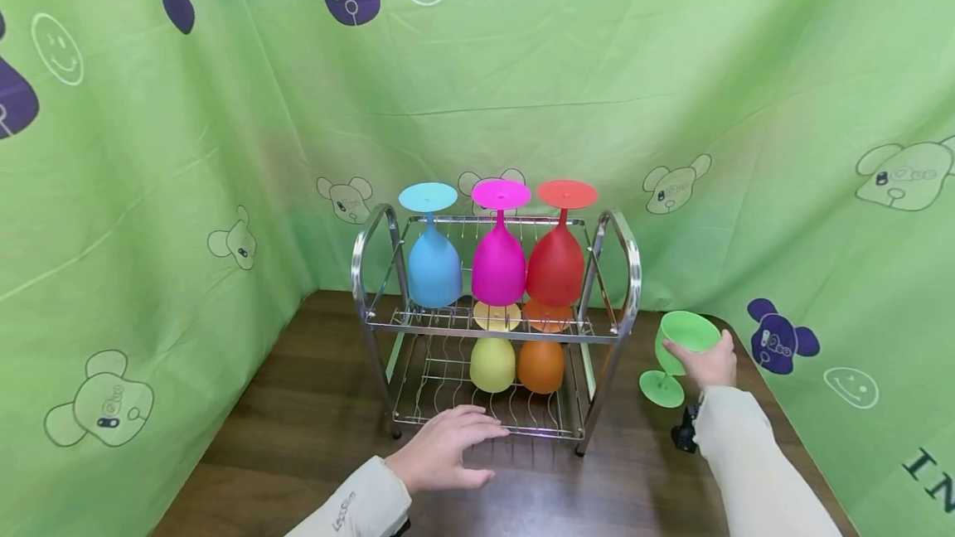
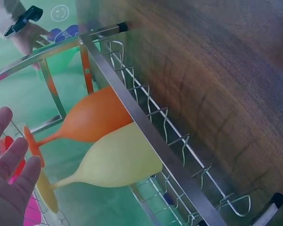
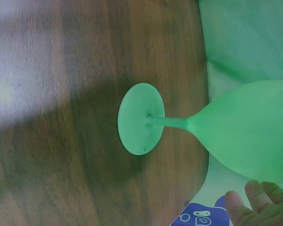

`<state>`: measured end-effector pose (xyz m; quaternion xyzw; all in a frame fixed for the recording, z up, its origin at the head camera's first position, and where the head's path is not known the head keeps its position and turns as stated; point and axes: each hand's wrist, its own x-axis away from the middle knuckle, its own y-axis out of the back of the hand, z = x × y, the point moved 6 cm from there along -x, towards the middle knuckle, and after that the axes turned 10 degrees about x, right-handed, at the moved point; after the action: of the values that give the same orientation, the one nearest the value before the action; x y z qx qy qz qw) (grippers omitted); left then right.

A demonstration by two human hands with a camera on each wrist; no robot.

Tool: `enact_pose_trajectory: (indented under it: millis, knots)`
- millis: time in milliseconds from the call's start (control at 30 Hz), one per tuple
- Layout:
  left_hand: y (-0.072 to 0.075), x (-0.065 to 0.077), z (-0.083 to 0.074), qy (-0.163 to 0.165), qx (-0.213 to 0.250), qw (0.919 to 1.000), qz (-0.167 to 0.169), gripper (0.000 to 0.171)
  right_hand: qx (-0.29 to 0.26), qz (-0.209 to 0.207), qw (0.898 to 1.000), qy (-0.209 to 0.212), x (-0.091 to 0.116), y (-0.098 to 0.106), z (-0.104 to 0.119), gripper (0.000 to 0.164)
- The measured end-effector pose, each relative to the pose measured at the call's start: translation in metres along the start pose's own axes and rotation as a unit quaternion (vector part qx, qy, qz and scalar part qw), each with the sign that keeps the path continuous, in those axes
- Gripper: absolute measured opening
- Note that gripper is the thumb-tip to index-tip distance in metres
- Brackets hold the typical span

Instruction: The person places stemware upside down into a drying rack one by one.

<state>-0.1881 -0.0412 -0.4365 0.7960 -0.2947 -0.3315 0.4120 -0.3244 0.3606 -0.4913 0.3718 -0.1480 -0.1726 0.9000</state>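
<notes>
A green plastic goblet (image 1: 675,338) is upright at the right side of the table, foot down. My right hand (image 1: 712,365) is at its bowl, thumb across the near side and fingers round the right side. In the right wrist view the fingertips (image 3: 257,197) show beside the bowl, and the goblet's round foot and thin stem are in full sight. My left hand (image 1: 451,447) hovers empty before the lower front of a metal two-tier rack (image 1: 488,331), its fingers extended and thumb apart.
Upside down on the rack's upper tier are blue (image 1: 435,272), magenta (image 1: 498,270) and red (image 1: 555,268) goblets. Yellow (image 1: 492,365) and orange (image 1: 541,367) ones hang inverted on the lower tier. Green patterned cloth (image 1: 507,56) encloses the wooden table (image 1: 298,413).
</notes>
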Motion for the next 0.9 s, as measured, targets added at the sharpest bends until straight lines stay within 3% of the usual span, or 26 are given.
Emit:
enact_pose_trajectory:
  millis: [400, 600, 733, 900]
  knots:
    - [0.000, 0.000, -0.001, -0.008, 0.000, 0.9999, -0.006, 0.050, -0.010, -0.033, 0.999, -0.012, 0.005, 0.001, -0.011, 0.097]
    - [-0.002, -0.002, -0.001, -0.014, -0.003, 0.9999, -0.009, 0.051, -0.044, -0.042, 0.998, -0.021, 0.015, -0.005, -0.013, 0.096]
    - [-0.003, -0.002, -0.002, -0.028, -0.006, 0.9994, -0.019, 0.051, -0.049, -0.049, 0.998, 0.002, 0.029, -0.009, -0.014, 0.094]
    - [-0.003, -0.002, -0.002, -0.024, 0.011, 0.9993, -0.026, 0.047, -0.063, -0.091, 0.993, 0.044, 0.053, -0.010, -0.020, 0.087]
